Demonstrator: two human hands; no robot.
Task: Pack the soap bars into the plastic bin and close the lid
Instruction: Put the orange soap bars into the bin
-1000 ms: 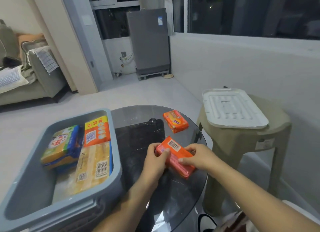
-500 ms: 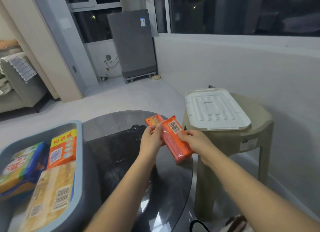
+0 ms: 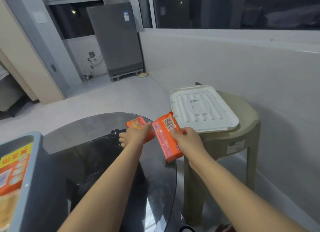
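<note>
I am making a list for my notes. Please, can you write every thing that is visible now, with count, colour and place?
Orange wrapped soap bars: two; one held up in the right hand, one on the table under the left hand.
Grey plastic bin: one, left edge, open, with orange and yellow packs inside.
White ribbed plastic lid: one, lying on the stool.
Beige plastic stool: one, right of the table.
Round dark glass table: one, centre.
Grey appliance: one, far wall.
Left hand: on the far bar, grip unclear.
Right hand: grip shut on a bar.
</note>
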